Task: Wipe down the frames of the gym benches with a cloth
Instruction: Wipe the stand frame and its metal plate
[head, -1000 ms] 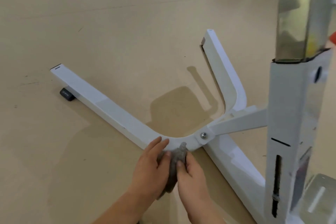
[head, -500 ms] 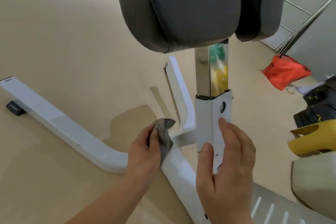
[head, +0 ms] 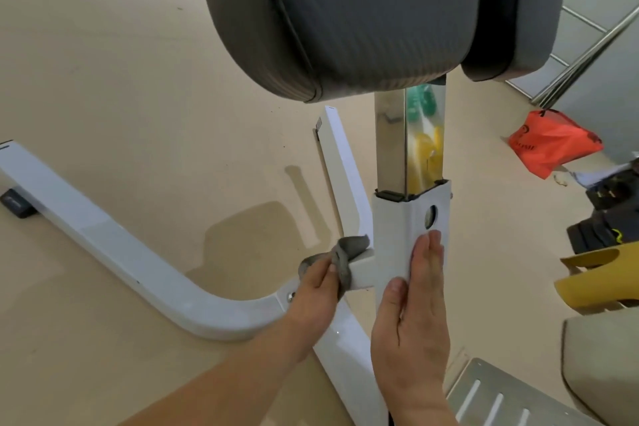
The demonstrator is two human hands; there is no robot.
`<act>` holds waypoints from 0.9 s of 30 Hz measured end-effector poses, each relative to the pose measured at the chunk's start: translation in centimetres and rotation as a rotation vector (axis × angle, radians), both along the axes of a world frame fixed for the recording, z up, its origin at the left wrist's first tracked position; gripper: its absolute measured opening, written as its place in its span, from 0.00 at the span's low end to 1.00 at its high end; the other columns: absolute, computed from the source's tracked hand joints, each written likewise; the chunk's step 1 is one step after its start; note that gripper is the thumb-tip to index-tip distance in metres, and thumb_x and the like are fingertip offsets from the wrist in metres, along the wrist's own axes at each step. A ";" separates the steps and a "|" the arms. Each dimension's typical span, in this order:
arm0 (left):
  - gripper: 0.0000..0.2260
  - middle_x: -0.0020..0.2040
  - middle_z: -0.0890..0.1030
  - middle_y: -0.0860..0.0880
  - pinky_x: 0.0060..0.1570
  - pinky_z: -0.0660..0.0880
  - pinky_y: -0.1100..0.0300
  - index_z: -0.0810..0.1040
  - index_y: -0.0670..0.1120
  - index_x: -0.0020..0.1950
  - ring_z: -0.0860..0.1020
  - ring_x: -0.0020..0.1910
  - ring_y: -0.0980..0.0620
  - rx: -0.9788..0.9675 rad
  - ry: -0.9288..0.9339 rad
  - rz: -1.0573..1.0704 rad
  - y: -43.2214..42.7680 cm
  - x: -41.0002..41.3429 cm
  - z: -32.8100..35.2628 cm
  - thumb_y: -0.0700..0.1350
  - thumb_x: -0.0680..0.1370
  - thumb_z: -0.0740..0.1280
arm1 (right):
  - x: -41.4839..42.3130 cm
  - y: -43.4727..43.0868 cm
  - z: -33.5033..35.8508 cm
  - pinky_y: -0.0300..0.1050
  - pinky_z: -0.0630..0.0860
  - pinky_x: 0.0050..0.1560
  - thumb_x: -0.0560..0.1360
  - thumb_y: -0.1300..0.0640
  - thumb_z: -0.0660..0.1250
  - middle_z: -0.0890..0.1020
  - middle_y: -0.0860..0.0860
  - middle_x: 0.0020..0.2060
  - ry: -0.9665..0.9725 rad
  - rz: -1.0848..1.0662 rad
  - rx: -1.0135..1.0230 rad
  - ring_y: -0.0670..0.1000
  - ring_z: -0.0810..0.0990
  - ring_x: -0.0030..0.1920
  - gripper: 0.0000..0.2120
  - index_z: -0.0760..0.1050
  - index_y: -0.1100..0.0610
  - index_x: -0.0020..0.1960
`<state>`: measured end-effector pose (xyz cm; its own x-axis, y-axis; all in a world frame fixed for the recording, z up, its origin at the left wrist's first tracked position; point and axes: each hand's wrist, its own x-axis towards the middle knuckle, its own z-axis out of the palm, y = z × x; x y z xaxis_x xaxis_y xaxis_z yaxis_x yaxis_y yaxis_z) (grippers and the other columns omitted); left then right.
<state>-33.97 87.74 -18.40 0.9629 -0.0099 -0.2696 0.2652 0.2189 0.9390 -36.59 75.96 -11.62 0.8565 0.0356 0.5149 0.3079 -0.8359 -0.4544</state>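
Two hands: left hand [head: 316, 290] pinching crumpled grey cloth [head: 347, 251], right hand [head: 411, 318] lying flat-fingered on white metal frame [head: 394, 235].
Writing: unreadable.
Change: cloth now touching frame.

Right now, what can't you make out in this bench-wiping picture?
Head view only:
Grey pad: top cut off by the upper edge.
Grey cloth: part hidden in the left hand.
White post: lower front hidden by the right hand.
Red bag: print too small to read.
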 end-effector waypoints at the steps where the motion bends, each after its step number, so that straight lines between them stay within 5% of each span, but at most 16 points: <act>1: 0.13 0.58 0.82 0.58 0.59 0.71 0.70 0.77 0.63 0.60 0.77 0.58 0.66 -0.017 -0.032 0.002 -0.6 0.0 0.8 0.51 0.87 0.54 | 0.1 0.1 -0.2 0.30 0.49 0.77 0.84 0.51 0.49 0.50 0.40 0.82 -0.006 -0.008 0.006 0.46 0.50 0.82 0.29 0.44 0.41 0.83; 4: 0.15 0.61 0.80 0.52 0.66 0.73 0.56 0.78 0.57 0.64 0.77 0.65 0.53 -0.021 -0.173 0.064 -2.0 -0.4 0.9 0.57 0.86 0.55 | 0.2 0.0 -0.4 0.33 0.50 0.77 0.84 0.51 0.49 0.51 0.40 0.82 -0.021 -0.015 -0.009 0.45 0.50 0.82 0.29 0.44 0.40 0.82; 8: 0.19 0.50 0.80 0.50 0.61 0.76 0.46 0.76 0.59 0.50 0.79 0.55 0.47 0.004 -0.063 0.182 -1.4 0.7 -1.2 0.70 0.77 0.53 | 0.3 -0.2 -0.6 0.33 0.52 0.77 0.84 0.53 0.50 0.53 0.42 0.82 -0.054 -0.026 -0.043 0.46 0.53 0.82 0.29 0.46 0.42 0.83; 12: 0.18 0.61 0.79 0.51 0.65 0.75 0.51 0.77 0.54 0.64 0.78 0.62 0.53 -0.083 -0.195 0.128 -2.3 1.5 0.2 0.60 0.83 0.56 | 0.4 0.0 -0.9 0.38 0.55 0.76 0.84 0.52 0.49 0.53 0.43 0.82 -0.062 -0.029 -0.047 0.47 0.53 0.82 0.29 0.47 0.44 0.83; 15: 0.18 0.48 0.75 0.45 0.53 0.75 0.43 0.76 0.38 0.54 0.75 0.49 0.44 -0.023 -0.321 0.143 -2.3 1.0 -0.3 0.50 0.87 0.53 | 0.5 -0.2 -1.2 0.48 0.61 0.77 0.84 0.51 0.49 0.52 0.41 0.82 -0.085 -0.028 -0.072 0.47 0.53 0.82 0.29 0.45 0.42 0.83; 18: 0.24 0.46 0.74 0.49 0.54 0.73 0.38 0.75 0.40 0.53 0.74 0.48 0.46 0.116 -0.229 0.177 -1.1 1.5 -3.9 0.59 0.85 0.51 | 0.5 -0.5 -1.3 0.58 0.66 0.75 0.84 0.51 0.49 0.51 0.41 0.82 -0.092 -0.034 -0.091 0.47 0.53 0.82 0.29 0.45 0.43 0.83; 21: 0.24 0.48 0.77 0.55 0.62 0.73 0.42 0.78 0.50 0.51 0.76 0.51 0.52 0.085 -0.104 0.169 -0.8 1.8 -4.1 0.66 0.79 0.52 | 0.7 -0.3 -1.3 0.52 0.60 0.78 0.84 0.52 0.48 0.51 0.43 0.83 -0.099 -0.017 -0.084 0.49 0.52 0.82 0.29 0.44 0.43 0.83; 27: 0.19 0.48 0.76 0.53 0.52 0.74 0.45 0.77 0.45 0.52 0.76 0.50 0.47 0.166 -0.471 0.204 -3.6 1.4 0.7 0.54 0.87 0.50 | 1.0 -0.1 -1.3 0.39 0.53 0.79 0.84 0.53 0.50 0.52 0.44 0.83 -0.108 -0.024 -0.064 0.50 0.53 0.82 0.29 0.47 0.45 0.83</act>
<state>-32.53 84.16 -17.67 0.9579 0.1960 0.2096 -0.2252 0.0606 0.9724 -35.55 75.83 -12.91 0.7975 0.0512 0.6011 0.3312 -0.8700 -0.3653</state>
